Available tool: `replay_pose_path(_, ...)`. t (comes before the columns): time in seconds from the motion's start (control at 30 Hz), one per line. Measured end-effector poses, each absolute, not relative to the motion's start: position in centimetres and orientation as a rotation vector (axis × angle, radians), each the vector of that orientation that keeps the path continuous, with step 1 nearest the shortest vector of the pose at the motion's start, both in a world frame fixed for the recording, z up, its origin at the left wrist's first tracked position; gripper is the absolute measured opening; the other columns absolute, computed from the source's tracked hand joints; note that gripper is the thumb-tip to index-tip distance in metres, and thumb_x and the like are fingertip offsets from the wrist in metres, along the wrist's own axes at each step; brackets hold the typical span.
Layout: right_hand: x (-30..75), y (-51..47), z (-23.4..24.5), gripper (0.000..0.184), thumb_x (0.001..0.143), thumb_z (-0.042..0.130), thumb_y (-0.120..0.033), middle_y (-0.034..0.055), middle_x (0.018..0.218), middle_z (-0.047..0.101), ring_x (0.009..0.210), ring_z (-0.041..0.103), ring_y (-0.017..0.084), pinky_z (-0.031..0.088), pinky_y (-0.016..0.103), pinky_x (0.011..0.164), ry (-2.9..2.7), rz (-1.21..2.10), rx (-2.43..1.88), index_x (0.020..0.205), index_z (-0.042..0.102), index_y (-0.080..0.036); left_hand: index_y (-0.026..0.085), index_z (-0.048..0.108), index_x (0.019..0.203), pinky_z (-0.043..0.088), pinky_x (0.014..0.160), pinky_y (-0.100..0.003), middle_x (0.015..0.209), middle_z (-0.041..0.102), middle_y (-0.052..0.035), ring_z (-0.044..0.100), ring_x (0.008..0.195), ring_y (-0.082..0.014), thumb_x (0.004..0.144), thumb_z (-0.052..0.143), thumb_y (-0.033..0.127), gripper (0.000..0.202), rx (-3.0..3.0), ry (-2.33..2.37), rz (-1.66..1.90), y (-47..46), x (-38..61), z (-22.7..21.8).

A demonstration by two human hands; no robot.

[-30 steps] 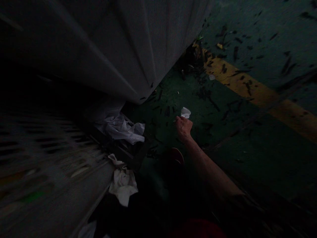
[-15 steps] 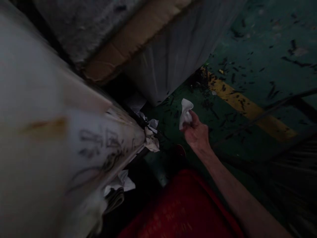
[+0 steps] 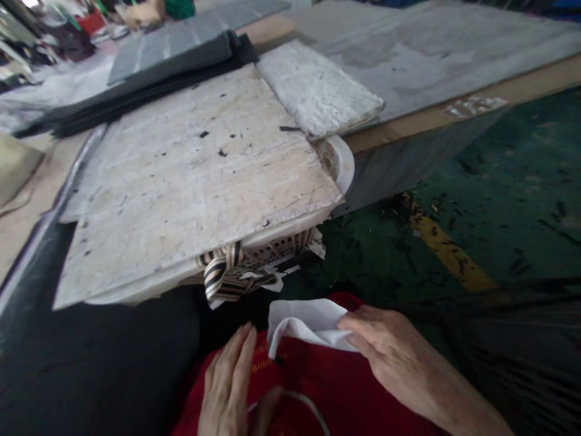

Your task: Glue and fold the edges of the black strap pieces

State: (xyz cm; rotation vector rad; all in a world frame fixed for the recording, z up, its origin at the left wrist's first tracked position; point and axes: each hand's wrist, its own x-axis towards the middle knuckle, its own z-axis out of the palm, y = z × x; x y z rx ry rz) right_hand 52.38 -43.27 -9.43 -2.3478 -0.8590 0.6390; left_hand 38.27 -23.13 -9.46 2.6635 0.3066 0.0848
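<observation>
My right hand (image 3: 394, 351) pinches a white piece of cloth (image 3: 308, 322) and holds it over my lap, on a red garment (image 3: 327, 381). My left hand (image 3: 227, 384) lies open beside it, fingers stretched flat on the red garment, a short gap left of the cloth. Just ahead of both hands, a striped ribbon (image 3: 222, 275) hangs from the edge of a white basket (image 3: 281, 245) that sits under a worn whitish board (image 3: 190, 175).
A smaller grey slab (image 3: 318, 88) rests on the board's far corner. Dark sheets (image 3: 158, 66) are stacked at the back left. A long grey worktable (image 3: 431, 54) runs to the right. The green floor (image 3: 499, 194) has a yellow line (image 3: 449, 251) and dark scraps.
My right hand lifted the white cloth from the floor and brought it back to my lap. My view rose from the floor to the tabletop. My left hand came into view.
</observation>
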Motion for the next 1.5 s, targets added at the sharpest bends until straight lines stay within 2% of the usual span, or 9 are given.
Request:
replay_pose_path(0.13,50.6,-41.7,-8.9,0.028,0.078,0.037,-0.006,0.0039,0.073,0.064,0.071,0.059,0.017,0.044,0.026,0.063,-1.009,0.524,-2.225,0.076,0.062,-0.02,0.021,0.022,0.137,0.031,0.1,-0.053,0.125,0.049,-0.0113,0.045,0.115,-0.0293,0.074,0.05,0.013,0.07,2.648,-0.094,0.049,-22.9,41.9,-11.5)
replay_pose_path(0.33,49.7,-39.4,-10.7,0.051,0.073,0.049,-0.014,0.0056,0.093,0.067,0.077,0.063,0.018,0.047,0.028,0.066,-0.777,0.499,-2.273,0.123,0.045,-0.02,0.018,0.054,0.088,0.044,0.061,-0.026,0.08,0.057,-0.0044,0.055,0.07,-0.0166,0.069,0.041,0.006,0.026,2.341,0.111,0.051,-23.6,42.4,-14.2)
replay_pose_path(0.47,50.3,-38.3,-11.5,0.018,0.074,0.047,-0.012,0.0029,0.07,0.064,0.065,0.059,0.016,0.038,0.025,0.058,-0.691,0.529,-2.499,0.085,0.059,-0.019,0.019,0.055,0.093,0.045,0.069,-0.027,0.089,0.056,-0.006,0.056,0.08,-0.0169,0.075,0.041,0.009,0.024,2.241,0.209,0.172,-23.8,42.1,-15.5)
replay_pose_path(0.6,51.6,-38.6,-11.0,0.018,0.074,0.045,-0.01,-0.0014,0.06,0.053,0.057,0.048,0.01,0.03,0.023,0.055,-0.873,0.63,-2.239,0.058,0.051,-0.017,0.021,0.047,0.121,0.037,0.093,-0.038,0.124,0.044,-0.0103,0.042,0.114,-0.0256,0.073,0.058,0.023,0.05,1.994,0.217,-0.024,-22.6,42.7,-16.1)
replay_pose_path(0.8,52.8,-39.2,-13.0,0.016,0.057,0.069,-0.023,-0.0057,0.053,0.048,0.05,0.04,0.008,0.028,0.02,0.049,-0.214,1.149,-1.46,0.058,0.055,-0.016,0.014,0.063,0.073,0.037,0.058,-0.022,0.064,0.05,0.0,0.045,0.06,-0.0115,0.072,0.063,0.038,0.024,1.185,0.278,-0.412,-22.2,42.9,-17.0)
replay_pose_path(1.03,50.9,-37.7,-16.0,0.048,0.053,0.079,-0.035,0.0001,0.08,0.06,0.071,0.054,0.014,0.039,0.023,0.063,0.085,1.071,-1.04,0.095,0.064,-0.019,0.016,0.064,0.066,0.04,0.089,-0.032,0.126,0.045,-0.0052,0.042,0.114,-0.0291,0.059,0.074,0.047,0.033,1.012,0.35,-0.088,-24.5,43.9,-18.0)
replay_pose_path(1.23,51.1,-38.1,-16.7,0.052,0.049,0.079,-0.032,0.0011,0.081,0.063,0.069,0.057,0.014,0.042,0.023,0.061,-0.019,1.225,-1.189,0.097,0.064,-0.018,0.021,0.046,0.115,0.045,0.085,-0.038,0.131,0.039,-0.0124,0.048,0.11,-0.0309,0.046,0.074,0.057,0.083,1.29,0.537,-0.066,-25.0,44.1,-20.0)
replay_pose_path(1.37,53.0,-37.7,-19.3,0.02,0.071,0.06,-0.031,0.0013,0.069,0.063,0.06,0.057,0.014,0.043,0.024,0.054,-0.404,0.75,-2.002,0.083,0.064,-0.015,0.014,0.042,0.116,0.034,0.098,-0.045,0.127,0.041,-0.015,0.038,0.119,-0.0298,0.063,0.063,0.042,0.063,1.575,0.781,0.056,-23.9,43.4,-20.9)
replay_pose_path(1.5,56.2,-35.8,-22.5,0.025,0.076,0.045,-0.013,0.0097,0.09,0.064,0.083,0.056,0.021,0.043,0.033,0.075,-0.579,0.357,-2.366,0.094,0.063,-0.014,0.012,0.044,0.112,0.034,0.097,-0.048,0.117,0.048,-0.0151,0.045,0.111,-0.0282,0.067,0.057,0.034,0.052,1.732,0.846,-0.048,-22.9,42.0,-21.2)
